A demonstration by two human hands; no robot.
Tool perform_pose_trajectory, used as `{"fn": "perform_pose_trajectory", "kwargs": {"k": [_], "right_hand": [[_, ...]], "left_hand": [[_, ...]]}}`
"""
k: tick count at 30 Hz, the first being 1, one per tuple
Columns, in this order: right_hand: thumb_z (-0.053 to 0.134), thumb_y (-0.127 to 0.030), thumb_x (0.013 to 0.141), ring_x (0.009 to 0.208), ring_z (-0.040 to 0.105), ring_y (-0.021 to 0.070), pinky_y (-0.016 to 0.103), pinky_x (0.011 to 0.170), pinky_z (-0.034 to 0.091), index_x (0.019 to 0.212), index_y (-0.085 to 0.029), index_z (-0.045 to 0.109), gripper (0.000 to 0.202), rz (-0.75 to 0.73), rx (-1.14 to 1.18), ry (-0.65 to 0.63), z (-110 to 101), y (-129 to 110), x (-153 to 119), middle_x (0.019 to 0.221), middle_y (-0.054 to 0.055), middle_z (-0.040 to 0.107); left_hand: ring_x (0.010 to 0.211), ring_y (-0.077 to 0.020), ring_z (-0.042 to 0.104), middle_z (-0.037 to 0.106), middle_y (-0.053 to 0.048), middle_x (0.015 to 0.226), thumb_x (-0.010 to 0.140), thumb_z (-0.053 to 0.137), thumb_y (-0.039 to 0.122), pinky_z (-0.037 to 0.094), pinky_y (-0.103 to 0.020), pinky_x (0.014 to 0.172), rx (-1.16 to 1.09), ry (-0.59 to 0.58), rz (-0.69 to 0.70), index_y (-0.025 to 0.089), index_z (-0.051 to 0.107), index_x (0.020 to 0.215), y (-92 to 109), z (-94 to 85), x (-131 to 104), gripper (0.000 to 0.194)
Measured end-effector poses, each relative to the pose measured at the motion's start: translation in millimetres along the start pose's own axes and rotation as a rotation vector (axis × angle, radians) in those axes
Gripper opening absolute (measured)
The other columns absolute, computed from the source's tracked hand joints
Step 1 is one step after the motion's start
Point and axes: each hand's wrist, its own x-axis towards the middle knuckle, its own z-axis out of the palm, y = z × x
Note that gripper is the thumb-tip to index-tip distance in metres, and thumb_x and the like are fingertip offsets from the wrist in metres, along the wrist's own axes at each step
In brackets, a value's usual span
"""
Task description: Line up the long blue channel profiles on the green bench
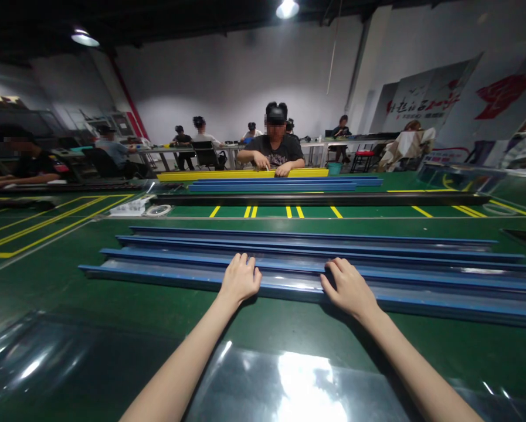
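Note:
Two long blue U-shaped channels (pixel 289 280) lie close together across the green table in front of me, open side up. My left hand (pixel 240 278) rests over the nearer one left of its middle, fingers curled at its far rim and thumb inside the trough. Farther right, my right hand (pixel 348 287) bends its fingers over the same channel, thumb pointing left. Both palms hide parts of the near wall. Shiny clear film (pixel 289 387) lies on the table below my forearms.
Beyond lie a long black strip (pixel 315 200), more blue channels (pixel 271 185) and a yellow channel (pixel 192 175). A co-worker (pixel 278 143) across the table has both hands at the yellow piece. A white tape roll (pixel 158 210) sits at left. Yellow lines (pixel 250 211) mark the table.

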Motion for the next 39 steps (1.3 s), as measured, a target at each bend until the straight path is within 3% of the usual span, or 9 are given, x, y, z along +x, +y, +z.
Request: {"fn": "perform_pose_trajectory", "kwargs": {"k": [7,14,17,20,25,30,34,39], "right_hand": [[0.036,-0.031,0.081,0.081,0.046,0.0195,0.03,0.073,0.036,0.084,-0.016,0.051,0.022,0.04,-0.008,0.005,1.3,8.5,4.5,0.082,0.009,0.051],[0.035,-0.032,0.081,0.083,0.047,0.0193,0.03,0.074,0.038,0.085,-0.018,0.052,0.022,0.089,0.073,-0.064,-2.2,11.7,9.0,0.085,0.007,0.054],[0.033,-0.033,0.082,0.082,0.049,0.0188,0.03,0.073,0.038,0.082,-0.02,0.053,0.024,0.131,0.12,-0.058,-1.6,20.8,18.9,0.083,0.006,0.055],[0.034,-0.034,0.082,0.083,0.049,0.0201,0.032,0.073,0.038,0.082,-0.019,0.055,0.026,0.123,0.078,-0.045,-0.6,32.8,34.8,0.083,0.007,0.056],[0.033,-0.038,0.083,0.095,0.049,0.022,0.034,0.08,0.038,0.101,-0.014,0.056,0.038,0.076,0.03,-0.103,7.9,49.5,64.6,0.103,0.011,0.057],[0.027,-0.046,0.085,0.119,0.036,0.0218,0.037,0.097,0.028,0.126,-0.012,0.04,0.055,0.038,0.06,-0.253,29.6,54.1,81.5,0.13,0.011,0.043],[0.023,-0.053,0.084,0.124,0.03,0.022,0.043,0.1,0.023,0.13,-0.018,0.035,0.06,0.037,0.072,-0.321,42.0,53.2,86.1,0.134,0.007,0.037],[0.023,-0.057,0.082,0.122,0.033,0.0222,0.042,0.1,0.023,0.13,-0.016,0.036,0.064,0.007,0.078,-0.358,43.6,55.9,89.3,0.132,0.008,0.041]], "left_hand": [[0.086,-0.0235,0.048,0.056,-0.012,0.085,0.08,0.036,0.026,0.04,-0.034,0.081,-0.018,0.006,-0.024,0.012,0.059,0.085,8.3,3.2,5.7,0.027],[0.091,-0.0222,0.049,0.055,-0.009,0.094,0.08,0.04,0.035,0.041,-0.034,0.082,-0.152,-0.074,0.006,0.015,0.059,0.089,-0.2,-5.1,8.8,0.029],[0.093,-0.0194,0.049,0.055,-0.006,0.097,0.082,0.038,0.034,0.042,-0.03,0.081,-0.229,-0.081,0.005,0.018,0.059,0.086,-7.0,-9.8,18.8,0.026],[0.093,-0.018,0.049,0.056,-0.006,0.098,0.083,0.036,0.026,0.041,-0.029,0.083,-0.241,-0.045,-0.013,0.017,0.057,0.095,-12.7,-9.7,35.4,0.026],[0.108,-0.0179,0.045,0.051,-0.008,0.117,0.082,0.038,0.025,0.034,-0.03,0.095,-0.28,-0.047,0.06,0.015,0.05,0.113,-15.6,2.5,68.6,0.035],[0.124,-0.0193,0.029,0.034,-0.008,0.135,0.086,0.032,0.037,0.024,-0.034,0.103,-0.35,-0.158,0.106,0.013,0.036,0.128,-8.8,23.4,95.1,0.048],[0.128,-0.0197,0.023,0.029,-0.005,0.138,0.086,0.025,0.047,0.021,-0.036,0.104,-0.378,-0.261,0.177,0.017,0.032,0.13,-1.3,38.7,103.0,0.054],[0.128,-0.019,0.023,0.03,-0.004,0.137,0.086,0.021,0.052,0.019,-0.037,0.104,-0.365,-0.255,0.176,0.018,0.033,0.13,1.0,45.5,103.1,0.057]]}}
